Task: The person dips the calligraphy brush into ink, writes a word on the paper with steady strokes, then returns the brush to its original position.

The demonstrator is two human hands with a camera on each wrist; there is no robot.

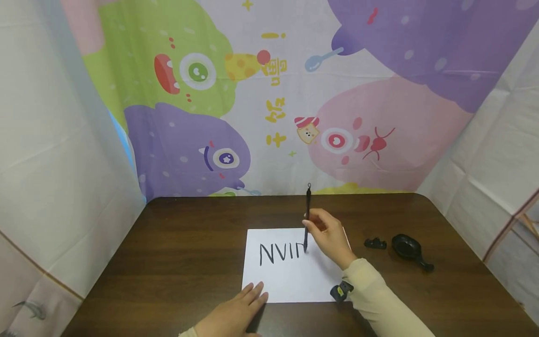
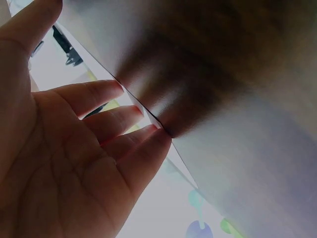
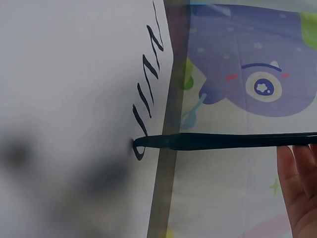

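My right hand (image 1: 330, 235) pinches a black writing brush (image 1: 308, 206) near its middle, the shaft close to upright. In the right wrist view the brush tip (image 3: 141, 143) touches the white paper (image 1: 294, 285) at a curved black stroke. Left of the tip, black letters (image 1: 280, 252) read N, V, I, followed by a partly drawn letter that the brush partly covers. My left hand (image 1: 236, 309) rests with extended fingers on the paper's lower left corner; the left wrist view shows its fingertips (image 2: 166, 133) at the sheet.
To the right of the paper lie a small black brush rest (image 1: 375, 243) and a black ink dish (image 1: 406, 246) with a handle. All of it sits on a dark brown wooden table (image 1: 177, 262). A cartoon-print cloth (image 1: 278, 173) hangs behind the table's far edge.
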